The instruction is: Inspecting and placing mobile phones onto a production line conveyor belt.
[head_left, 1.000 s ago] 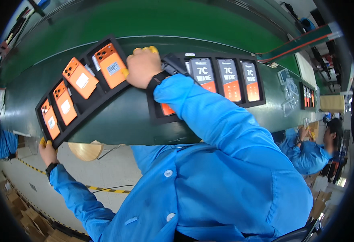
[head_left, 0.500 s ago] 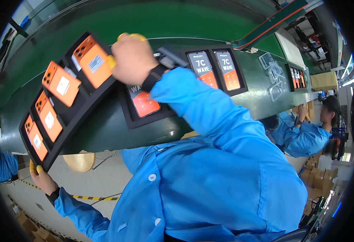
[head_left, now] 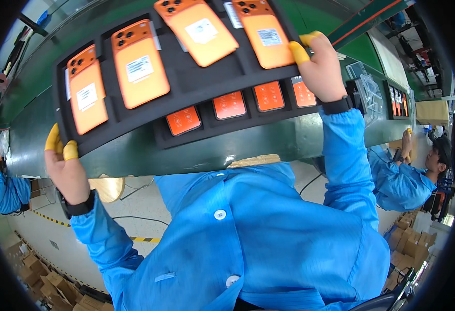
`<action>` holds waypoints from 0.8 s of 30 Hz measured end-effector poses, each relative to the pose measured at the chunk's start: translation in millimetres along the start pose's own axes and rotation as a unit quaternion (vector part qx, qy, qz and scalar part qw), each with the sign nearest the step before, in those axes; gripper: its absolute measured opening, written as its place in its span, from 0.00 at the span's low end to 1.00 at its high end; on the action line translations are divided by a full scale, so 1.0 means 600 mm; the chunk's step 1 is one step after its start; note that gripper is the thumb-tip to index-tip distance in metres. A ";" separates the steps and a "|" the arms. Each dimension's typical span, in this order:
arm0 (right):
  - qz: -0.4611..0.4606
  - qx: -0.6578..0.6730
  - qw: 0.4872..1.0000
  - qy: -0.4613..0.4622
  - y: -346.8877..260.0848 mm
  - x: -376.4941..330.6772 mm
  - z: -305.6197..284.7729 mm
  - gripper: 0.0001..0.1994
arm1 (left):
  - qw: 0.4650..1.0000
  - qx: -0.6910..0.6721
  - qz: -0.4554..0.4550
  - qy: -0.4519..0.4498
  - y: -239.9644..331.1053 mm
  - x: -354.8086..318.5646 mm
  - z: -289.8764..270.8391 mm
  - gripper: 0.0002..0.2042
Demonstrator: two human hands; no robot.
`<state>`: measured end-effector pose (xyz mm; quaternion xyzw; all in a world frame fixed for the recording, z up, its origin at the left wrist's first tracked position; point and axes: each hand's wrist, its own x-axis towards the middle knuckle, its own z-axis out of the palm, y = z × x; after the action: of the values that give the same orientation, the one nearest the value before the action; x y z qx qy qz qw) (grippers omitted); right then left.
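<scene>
Between my two hands hangs a black foam tray (head_left: 192,96) with several orange phones, such as one smartphone (head_left: 140,65), lying back up with white label stickers. My left hand (head_left: 68,166), in yellow finger cots, grips the tray's near left corner. The far right end is pinched by my right hand (head_left: 321,67), also in yellow finger cots. One phone (head_left: 201,36) sits askew in its slot. Below the raised tray, a second black tray (head_left: 206,136) rests on the green bench, partly hidden. It holds several phones with orange-and-grey fronts, such as one phone (head_left: 229,105).
The green bench (head_left: 134,160) runs across in front of me. Clear plastic trays (head_left: 367,90) lie at its right, near another tray of phones (head_left: 397,101). A co-worker in blue (head_left: 401,179) sits at the right, another person (head_left: 10,189) at the left.
The upper tray has swung rightward and now covers much of the lower tray. My right hand has moved right with its end, while my left hand has risen with the other corner.
</scene>
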<state>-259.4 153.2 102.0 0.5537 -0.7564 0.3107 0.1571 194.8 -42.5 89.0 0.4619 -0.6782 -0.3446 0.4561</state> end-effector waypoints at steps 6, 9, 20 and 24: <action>0.098 -0.023 0.995 -0.019 0.080 -0.082 -0.037 0.11 | 0.998 -0.009 -0.026 -0.050 0.006 -0.047 0.113 0.21; 0.117 -0.036 0.992 -0.012 0.127 -0.122 -0.048 0.11 | 0.997 -0.012 -0.041 -0.067 0.007 -0.085 0.163 0.22; 0.215 0.014 0.976 -0.036 0.192 -0.216 -0.025 0.12 | 0.992 0.032 -0.097 -0.078 -0.024 -0.164 0.232 0.20; 0.232 0.027 0.972 -0.028 0.204 -0.225 -0.021 0.12 | 0.991 0.009 -0.104 -0.089 -0.022 -0.179 0.227 0.21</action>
<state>-329.9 284.7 -3.2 0.3761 -0.8595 0.3435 0.0442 88.1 60.5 -2.1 0.5010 -0.6676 -0.4240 0.3515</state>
